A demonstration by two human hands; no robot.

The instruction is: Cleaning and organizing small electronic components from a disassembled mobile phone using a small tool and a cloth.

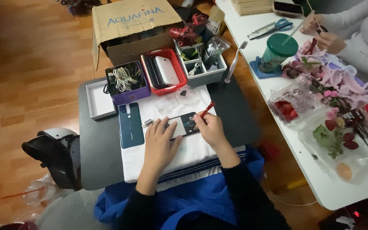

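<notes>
1. the left hand (160,142) lies flat, fingers spread, pressing the opened phone (183,125) onto the white cloth (192,149) on the dark surface (99,157).
2. the right hand (210,127) has its grip closed around a red screwdriver (207,109), tip on the phone's right end.
3. a teal back cover (130,125) lies just left of the left hand.

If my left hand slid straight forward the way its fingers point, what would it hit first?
Probably the small grey part on the white cloth just ahead of the left hand, then the purple basket of cables; depth is uncertain.
</notes>
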